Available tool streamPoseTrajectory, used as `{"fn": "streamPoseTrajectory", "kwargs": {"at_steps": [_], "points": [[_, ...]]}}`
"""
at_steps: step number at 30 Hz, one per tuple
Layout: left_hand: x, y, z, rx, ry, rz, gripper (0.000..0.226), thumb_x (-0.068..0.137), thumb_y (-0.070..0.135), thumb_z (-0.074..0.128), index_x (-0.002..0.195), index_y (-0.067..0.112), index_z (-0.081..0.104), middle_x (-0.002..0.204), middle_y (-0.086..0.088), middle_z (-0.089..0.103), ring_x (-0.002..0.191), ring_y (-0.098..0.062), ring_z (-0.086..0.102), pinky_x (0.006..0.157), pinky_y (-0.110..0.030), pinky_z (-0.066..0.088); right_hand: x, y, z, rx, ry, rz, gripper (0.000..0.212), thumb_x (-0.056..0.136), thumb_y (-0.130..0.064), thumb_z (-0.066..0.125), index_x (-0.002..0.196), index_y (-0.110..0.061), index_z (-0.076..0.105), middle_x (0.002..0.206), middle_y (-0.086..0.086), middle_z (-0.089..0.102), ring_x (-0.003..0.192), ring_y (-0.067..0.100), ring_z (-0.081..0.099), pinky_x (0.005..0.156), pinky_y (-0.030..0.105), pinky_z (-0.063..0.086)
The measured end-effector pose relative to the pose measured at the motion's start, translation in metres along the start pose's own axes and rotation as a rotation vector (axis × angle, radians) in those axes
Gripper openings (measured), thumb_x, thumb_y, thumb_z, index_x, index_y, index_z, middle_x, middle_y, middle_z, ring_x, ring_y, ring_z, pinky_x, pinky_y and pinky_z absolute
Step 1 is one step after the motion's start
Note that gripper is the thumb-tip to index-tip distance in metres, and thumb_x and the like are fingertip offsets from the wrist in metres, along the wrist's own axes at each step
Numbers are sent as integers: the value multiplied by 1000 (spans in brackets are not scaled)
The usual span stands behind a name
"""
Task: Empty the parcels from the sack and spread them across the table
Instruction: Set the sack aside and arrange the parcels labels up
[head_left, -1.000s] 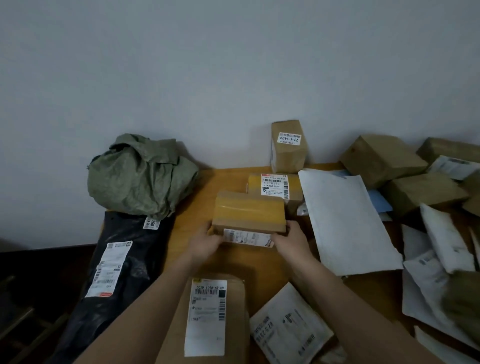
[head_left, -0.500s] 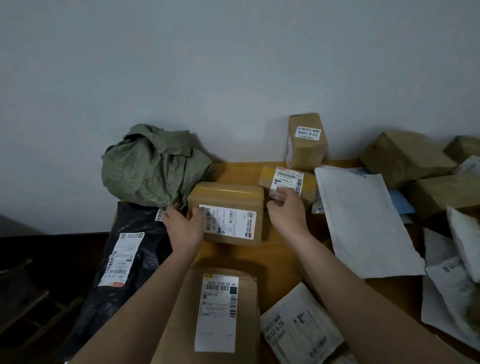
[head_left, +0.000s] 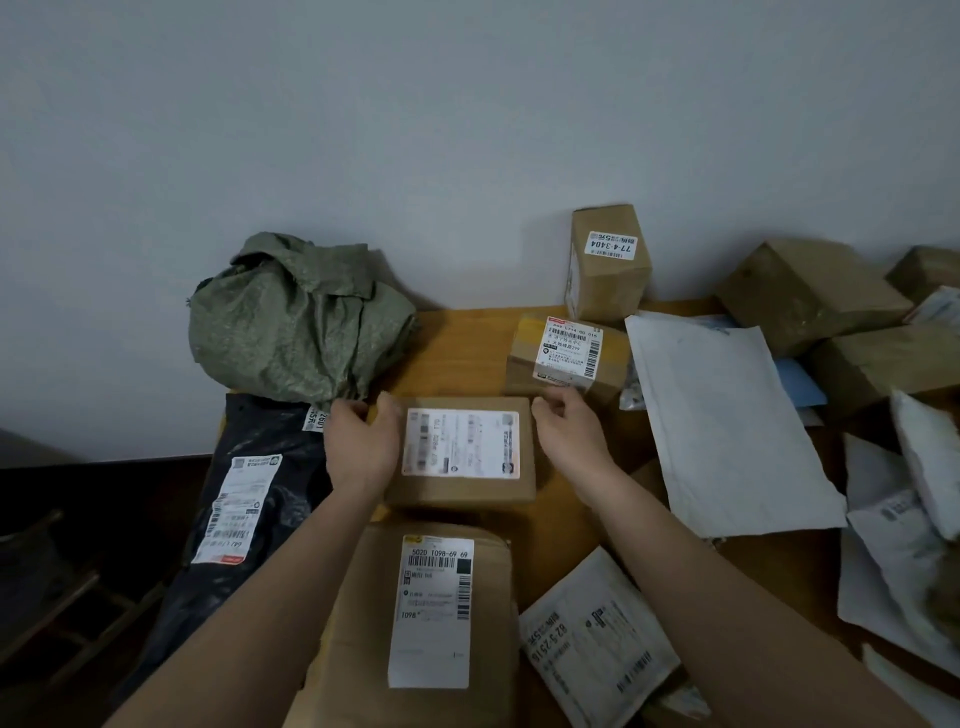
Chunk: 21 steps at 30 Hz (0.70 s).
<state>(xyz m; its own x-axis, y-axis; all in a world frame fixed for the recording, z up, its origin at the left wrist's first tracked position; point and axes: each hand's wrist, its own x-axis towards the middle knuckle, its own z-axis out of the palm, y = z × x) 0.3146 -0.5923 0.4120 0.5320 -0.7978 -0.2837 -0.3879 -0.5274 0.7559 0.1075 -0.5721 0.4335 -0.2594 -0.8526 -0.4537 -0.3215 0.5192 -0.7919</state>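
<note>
Cardboard box (head_left: 462, 452), L/R hands (head_left: 363, 447) (head_left: 569, 436) at edges

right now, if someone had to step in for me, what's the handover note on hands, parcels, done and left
Left hand: grips the left edge of the brown box.
Right hand: at the box's right edge, fingers curled; whether it grips cannot be told.
The box lies label up on the table, between the long box and the taped box.
Done: green sack lies crumpled by the wall; many parcels out.
Left: let go of this box; the parcels on the right overlap and need spreading.
</note>
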Motion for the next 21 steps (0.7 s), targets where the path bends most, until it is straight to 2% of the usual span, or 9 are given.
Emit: {"fn": "streamPoseTrajectory", "kwargs": {"at_steps": [2,4,6,8,10,13,16,18,21], "points": [[2,-4,-2,10,-71,-26,50,91,42,50,125,6,53,122,-11,58,110,-29,54,89,-38,42,-2,2,4,-13,-45,38,42,100,-33,44,140,-20,42,117,-6,57,94,6,53,78,24,45],[3,-8,-3,5,-196,-77,54,93,45,45,129,5,53,126,-10,57,115,-30,53,94,-40,41,-4,4,8,-10,-110,80,44,99,-38,44,141,-24,41,133,-2,53,113,15,52,94,37,47],[-1,-9,-5,21,-290,-110,54,97,45,39,126,2,55,125,-13,58,114,-30,53,91,-37,40,-9,4,10,2,-159,99,46,97,-42,45,140,-26,42,136,-1,53,121,20,51,101,45,45],[-6,-9,-9,50,-300,-99,54,99,44,37,123,-1,56,120,-13,58,112,-29,53,88,-35,39,-13,5,12,12,-184,83,49,95,-45,47,140,-28,42,137,-2,53,124,20,50,103,46,44],[-9,-10,-17,86,-269,-81,53,100,43,36,119,-2,57,114,-12,57,108,-30,53,86,-35,38,-21,5,12,50,-203,82,51,94,-46,49,141,-30,40,139,-2,52,122,18,50,102,43,46],[-13,-14,-32,108,-244,-97,53,100,38,36,110,-7,60,113,-23,61,105,-35,56,85,-40,41,-38,6,10,100,-207,139,55,97,-41,49,146,-24,33,143,0,46,112,17,50,90,37,50],[-21,-22,-47,134,-246,-159,53,99,36,36,115,-10,59,116,-27,61,104,-39,58,88,-41,45,-62,14,7,-45,-156,233,55,100,-39,42,145,-10,32,140,8,44,113,25,50,90,40,51],[-33,-30,-56,116,-282,-248,52,98,36,37,125,-6,53,121,-24,58,105,-37,56,93,-41,47,-79,23,10,-95,-229,367,53,99,-43,41,140,-9,38,126,9,50,103,26,53,83,41,53],[-56,-43,-70,122,-382,-426,55,99,43,36,138,3,40,130,-21,50,115,-39,51,91,-47,46,-101,39,21,-109,-449,471,57,91,-53,51,136,-18,45,132,8,53,107,32,58,79,40,57]]}}
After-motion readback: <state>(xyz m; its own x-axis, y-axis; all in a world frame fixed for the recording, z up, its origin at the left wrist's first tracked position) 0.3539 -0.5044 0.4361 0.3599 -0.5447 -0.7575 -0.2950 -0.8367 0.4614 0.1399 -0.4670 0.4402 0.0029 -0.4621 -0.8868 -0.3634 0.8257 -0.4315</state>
